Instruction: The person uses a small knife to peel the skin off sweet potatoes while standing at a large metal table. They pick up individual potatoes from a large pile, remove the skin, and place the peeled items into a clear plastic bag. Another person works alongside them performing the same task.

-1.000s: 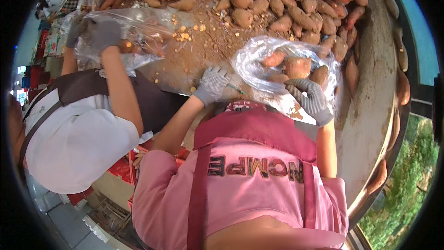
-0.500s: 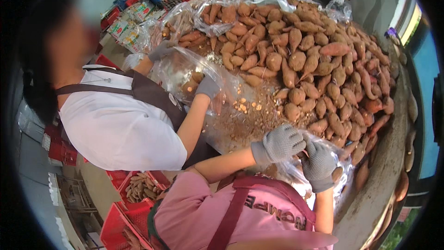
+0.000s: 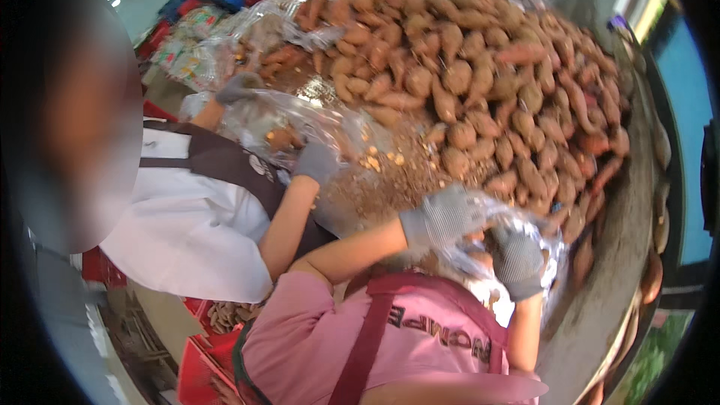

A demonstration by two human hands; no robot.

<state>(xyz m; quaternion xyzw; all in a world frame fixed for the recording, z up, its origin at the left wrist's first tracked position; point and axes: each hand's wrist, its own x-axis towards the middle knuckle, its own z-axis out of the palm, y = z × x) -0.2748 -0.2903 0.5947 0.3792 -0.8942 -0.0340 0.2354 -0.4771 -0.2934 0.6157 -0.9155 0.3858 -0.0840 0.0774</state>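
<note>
In a grey knit glove, my left hand (image 3: 444, 217) has its fingers closed on the rim of a clear plastic bag (image 3: 469, 256). My right hand (image 3: 516, 261), gloved alike, curls in against the same bag's other side; its fingertips are blurred and partly hidden by film. Reddish-brown sweet potatoes show through the bag between my hands. Just beyond lies a big heap of sweet potatoes (image 3: 480, 79). Bits of cut root (image 3: 379, 157) and dirt are strewn on the work surface left of my hands.
At my left a co-worker in a white shirt (image 3: 195, 225) and dark apron handles another clear bag (image 3: 281, 116) with grey gloves. Red crates (image 3: 196, 371) with sweet potatoes stand low at the left. A raised ledge (image 3: 600, 307) curves along the right; other people's hands show beyond the heap.
My hands have drawn apart from each other, and the bag's film now spreads between them. The view has shifted slightly. The co-worker still handles their bag.
</note>
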